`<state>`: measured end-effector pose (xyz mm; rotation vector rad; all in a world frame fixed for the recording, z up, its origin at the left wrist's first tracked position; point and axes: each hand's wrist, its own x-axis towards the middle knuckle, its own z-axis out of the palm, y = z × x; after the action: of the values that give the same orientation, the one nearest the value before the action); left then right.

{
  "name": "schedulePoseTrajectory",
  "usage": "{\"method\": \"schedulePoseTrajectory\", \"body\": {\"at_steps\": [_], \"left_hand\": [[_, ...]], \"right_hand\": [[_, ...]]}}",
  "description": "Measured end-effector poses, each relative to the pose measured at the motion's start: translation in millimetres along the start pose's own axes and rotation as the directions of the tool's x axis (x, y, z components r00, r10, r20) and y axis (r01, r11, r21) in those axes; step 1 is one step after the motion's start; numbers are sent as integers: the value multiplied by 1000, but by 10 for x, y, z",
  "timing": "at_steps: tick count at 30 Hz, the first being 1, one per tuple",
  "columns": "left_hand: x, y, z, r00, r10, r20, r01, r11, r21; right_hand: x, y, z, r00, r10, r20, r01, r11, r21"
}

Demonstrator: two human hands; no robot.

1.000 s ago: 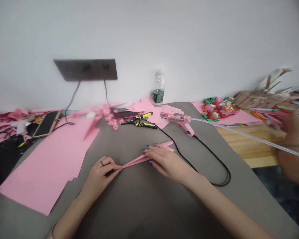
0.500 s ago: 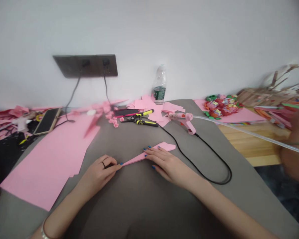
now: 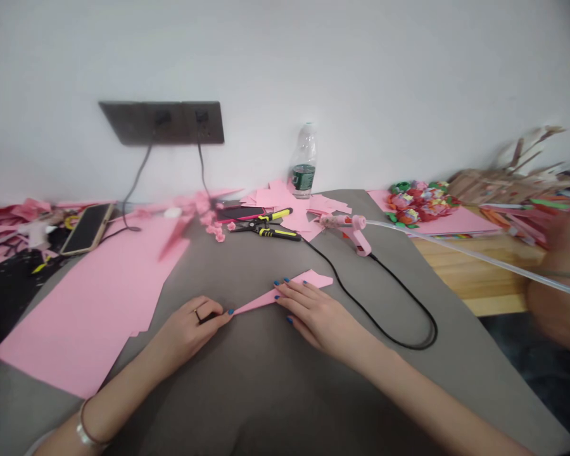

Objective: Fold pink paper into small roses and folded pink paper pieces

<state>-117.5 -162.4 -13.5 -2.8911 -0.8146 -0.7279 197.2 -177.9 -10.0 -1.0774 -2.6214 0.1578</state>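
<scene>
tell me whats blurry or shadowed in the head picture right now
Head view: the other person's arm at far right is blurred; head view: the grey table darkens toward bottom centre; head view: the folded pink paper looks fairly sharp.

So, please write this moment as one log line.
left hand: touching narrow tip of folded pink paper | right hand: laid across its middle | glue gun: beyond both hands

This place seems to be a craft workshop: on the grey table (image 3: 218, 266) there are a folded pink paper (image 3: 316, 278), large pink sheets (image 3: 90, 304), a glue gun (image 3: 354, 232) and cutters (image 3: 280, 234), with colourful flowers (image 3: 422, 202) nearby.
</scene>
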Motion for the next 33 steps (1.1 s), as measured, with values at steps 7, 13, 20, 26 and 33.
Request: {"method": "schedulePoseTrajectory", "body": {"at_steps": [7, 13, 20, 26, 33], "left_hand": [[-29, -76, 47, 998, -25, 52, 32, 991, -132], [-49, -96, 51, 997, -8, 81, 18, 991, -129], [-59, -100, 55, 996, 47, 77, -39, 994, -102], [56, -201, -41, 976, -58, 210, 122, 945, -305], [549, -370, 140, 951, -173, 257, 250, 918, -307]], "right_hand": [[-11, -32, -44, 999, 46, -27, -48, 997, -58], [-49, 19, -28, 997, 55, -52, -55, 998, 12], [-116, 141, -30, 996, 65, -63, -62, 997, 49], [-216, 269, -22, 993, 85, -78, -88, 996, -28], [-224, 278, -2, 992, 95, -77, -96, 995, 0]]}}
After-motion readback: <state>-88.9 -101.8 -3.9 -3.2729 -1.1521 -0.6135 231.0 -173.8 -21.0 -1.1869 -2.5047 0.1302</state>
